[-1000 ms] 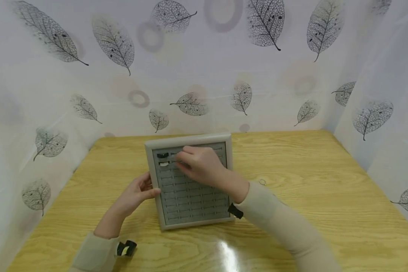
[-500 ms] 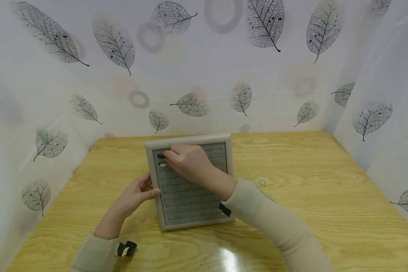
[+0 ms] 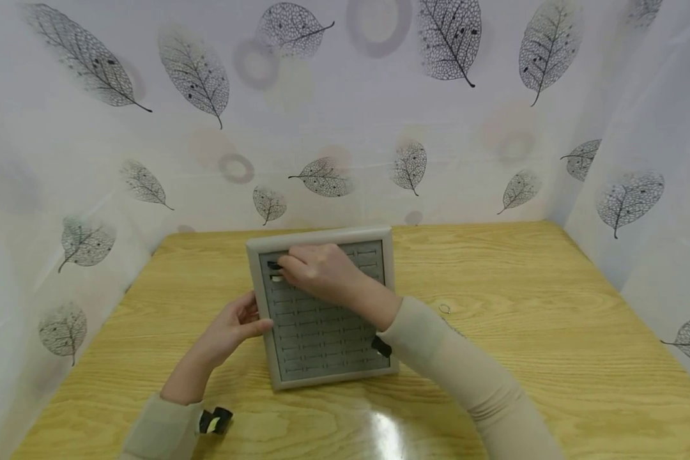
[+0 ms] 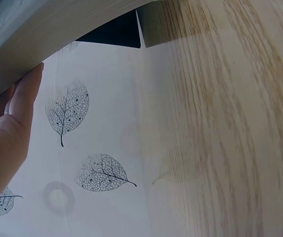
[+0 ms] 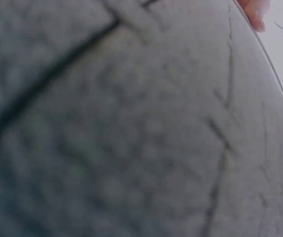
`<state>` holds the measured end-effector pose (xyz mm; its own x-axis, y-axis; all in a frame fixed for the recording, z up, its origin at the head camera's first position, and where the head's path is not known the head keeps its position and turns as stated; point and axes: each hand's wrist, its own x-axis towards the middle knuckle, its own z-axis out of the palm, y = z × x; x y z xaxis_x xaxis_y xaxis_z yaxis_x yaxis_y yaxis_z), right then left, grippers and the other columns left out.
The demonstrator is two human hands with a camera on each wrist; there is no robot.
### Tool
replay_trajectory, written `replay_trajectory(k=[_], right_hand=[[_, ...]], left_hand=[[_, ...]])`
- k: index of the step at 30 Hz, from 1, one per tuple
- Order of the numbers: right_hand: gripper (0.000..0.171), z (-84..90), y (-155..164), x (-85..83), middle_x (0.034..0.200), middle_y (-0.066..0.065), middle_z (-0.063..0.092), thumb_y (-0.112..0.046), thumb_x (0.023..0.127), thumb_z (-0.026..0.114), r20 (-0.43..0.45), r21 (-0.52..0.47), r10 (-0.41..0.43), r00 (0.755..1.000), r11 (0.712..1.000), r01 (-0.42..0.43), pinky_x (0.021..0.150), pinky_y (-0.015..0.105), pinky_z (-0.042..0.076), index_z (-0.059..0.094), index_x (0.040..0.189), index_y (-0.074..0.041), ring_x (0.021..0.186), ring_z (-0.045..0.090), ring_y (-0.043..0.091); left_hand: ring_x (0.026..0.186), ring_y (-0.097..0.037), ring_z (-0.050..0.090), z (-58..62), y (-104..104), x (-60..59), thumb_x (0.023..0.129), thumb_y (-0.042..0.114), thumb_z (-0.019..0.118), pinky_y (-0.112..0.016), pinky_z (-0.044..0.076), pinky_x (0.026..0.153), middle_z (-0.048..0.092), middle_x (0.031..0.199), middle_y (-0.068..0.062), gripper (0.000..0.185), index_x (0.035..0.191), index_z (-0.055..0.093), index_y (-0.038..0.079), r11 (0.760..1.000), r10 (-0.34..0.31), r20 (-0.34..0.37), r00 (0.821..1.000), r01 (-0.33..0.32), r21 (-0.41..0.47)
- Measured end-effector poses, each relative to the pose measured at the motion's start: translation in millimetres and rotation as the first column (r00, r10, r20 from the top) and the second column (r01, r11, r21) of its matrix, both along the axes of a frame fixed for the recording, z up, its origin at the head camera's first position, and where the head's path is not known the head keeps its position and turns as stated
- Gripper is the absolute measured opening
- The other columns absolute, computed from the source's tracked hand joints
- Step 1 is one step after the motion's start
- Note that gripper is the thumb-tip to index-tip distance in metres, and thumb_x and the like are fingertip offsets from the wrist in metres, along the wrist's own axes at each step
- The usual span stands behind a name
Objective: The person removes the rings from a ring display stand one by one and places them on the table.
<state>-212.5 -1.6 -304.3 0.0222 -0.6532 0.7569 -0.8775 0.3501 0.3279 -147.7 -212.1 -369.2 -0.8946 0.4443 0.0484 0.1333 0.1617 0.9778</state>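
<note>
A grey ring display board (image 3: 316, 338) in a pale frame stands tilted back on the table. My left hand (image 3: 227, 332) grips its left side, thumb on the front edge and fingers behind. In the left wrist view, those fingers (image 4: 25, 96) support the frame's side (image 4: 57, 29). A black ring (image 3: 273, 264) and a whitish ring (image 3: 276, 278) sit in the upper left slots. Just beside them, my right hand (image 3: 322, 271) is curled against the panel, pinching what looks like a small ring mostly hidden by its fingers. The right wrist view mainly shows blurred slotted padding (image 5: 146, 123).
A thin silver ring (image 3: 444, 308) lies on the wooden table (image 3: 523, 287) right of the board. A chain-like thing (image 3: 453, 329) is partly hidden by the right sleeve. Leaf-patterned cloth (image 3: 356, 115) hangs behind and on both sides.
My right hand has moved left along the top slots toward the black ring, then stayed nearly still over the last half second. The left hand and board have not moved.
</note>
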Motion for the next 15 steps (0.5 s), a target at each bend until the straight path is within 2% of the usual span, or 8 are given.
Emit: replay_trajectory(k=[9,15], right_hand=[[0.006,-0.1,3.1,-2.3,0.066,0.0,0.052,-0.009,0.081,0.062,-0.027,-0.008,0.062,0.998,0.998,-0.062,0.047,0.019,0.042,0.06,0.082,-0.004,0.052,0.048,0.008],[0.008,-0.8,4.6,-1.3,0.065,-0.001,0.051,-0.011,0.083,0.061,-0.082,-0.001,0.068,0.994,0.998,-0.068,0.044,0.02,0.041,0.058,0.083,-0.004,0.05,0.045,0.008]], left_hand=[[0.103,-0.013,0.053,0.5,0.6,0.1,0.087,0.008,0.055,-0.03,0.045,0.08,0.041,0.126,-0.026,0.059,0.136,0.025,-0.004,1.0,-0.003,-0.018,1.0,0.003,0.003],[0.102,-0.014,0.053,0.7,0.4,1.1,0.087,0.009,0.056,-0.031,0.046,0.08,0.042,0.125,-0.025,0.058,0.135,0.026,-0.004,1.0,0.001,-0.008,1.0,-0.001,-0.002]])
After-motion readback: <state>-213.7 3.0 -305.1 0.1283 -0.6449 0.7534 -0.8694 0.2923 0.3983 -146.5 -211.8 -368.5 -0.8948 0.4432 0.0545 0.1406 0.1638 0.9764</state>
